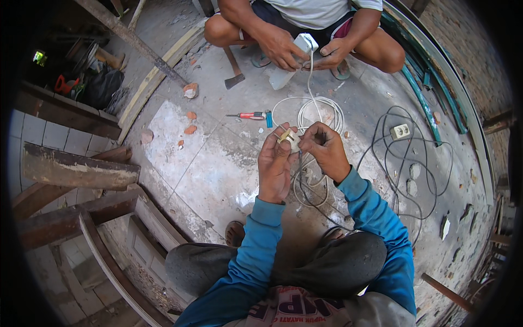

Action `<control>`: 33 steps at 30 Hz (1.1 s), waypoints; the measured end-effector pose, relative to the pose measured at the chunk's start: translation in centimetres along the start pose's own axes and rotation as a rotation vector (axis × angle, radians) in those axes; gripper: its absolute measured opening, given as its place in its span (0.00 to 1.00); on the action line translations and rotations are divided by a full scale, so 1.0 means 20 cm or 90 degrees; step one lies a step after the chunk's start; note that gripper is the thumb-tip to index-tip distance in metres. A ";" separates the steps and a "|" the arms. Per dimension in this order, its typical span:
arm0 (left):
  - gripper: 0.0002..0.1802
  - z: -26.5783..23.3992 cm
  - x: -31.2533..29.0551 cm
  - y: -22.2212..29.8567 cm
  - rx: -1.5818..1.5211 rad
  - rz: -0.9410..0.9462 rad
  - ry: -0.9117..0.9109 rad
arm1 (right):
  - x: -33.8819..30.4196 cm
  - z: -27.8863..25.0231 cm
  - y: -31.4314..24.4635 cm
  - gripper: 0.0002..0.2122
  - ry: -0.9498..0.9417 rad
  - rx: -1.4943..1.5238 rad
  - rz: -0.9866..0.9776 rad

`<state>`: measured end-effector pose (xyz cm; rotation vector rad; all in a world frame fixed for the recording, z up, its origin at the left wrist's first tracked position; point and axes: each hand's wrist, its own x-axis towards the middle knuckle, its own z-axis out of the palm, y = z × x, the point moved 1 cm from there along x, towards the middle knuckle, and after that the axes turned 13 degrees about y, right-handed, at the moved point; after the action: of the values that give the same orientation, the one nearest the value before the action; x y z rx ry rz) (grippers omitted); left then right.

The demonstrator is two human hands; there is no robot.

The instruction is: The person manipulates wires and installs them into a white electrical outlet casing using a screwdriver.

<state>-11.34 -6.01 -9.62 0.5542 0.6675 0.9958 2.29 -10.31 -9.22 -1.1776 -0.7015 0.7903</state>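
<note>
In front of me, my left hand (pixel 274 170) holds a white electrical plug (pixel 294 143) between thumb and fingers. A yellowish piece with metal pins (pixel 285 136) shows at its top. Right against the plug, my right hand (pixel 326 148) has thumb and fingertips pinched together; what lies between them is too small to tell. A dark cable (pixel 300 182) runs down from beneath the plug toward my right foot. Beyond my hands, a red-handled screwdriver (pixel 252 115) lies on the floor beside a small blue piece (pixel 269 119).
Opposite me, a squatting person holds a white power strip (pixel 306 42); its white cable (pixel 339 111) lies coiled between us. To the right, a white socket (pixel 400 131) sits among dark cable loops. An axe (pixel 235 80), brick pieces (pixel 190 90) and wooden frames (pixel 81 169) are at left.
</note>
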 end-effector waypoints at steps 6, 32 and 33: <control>0.27 0.00 0.02 0.05 -0.027 0.034 0.053 | 0.01 -0.13 -0.14 0.21 0.175 0.120 0.407; 0.21 0.06 -0.01 0.05 0.011 0.058 0.083 | -0.36 -0.09 -0.63 0.08 -0.023 -0.585 -0.126; 0.21 0.06 -0.02 0.05 0.014 0.062 0.085 | -0.35 -0.08 -0.63 0.08 -0.025 -0.593 -0.151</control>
<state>-11.22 -5.98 -8.08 0.5473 0.7769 1.1247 1.80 -19.42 2.08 -1.8576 -1.2844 0.2586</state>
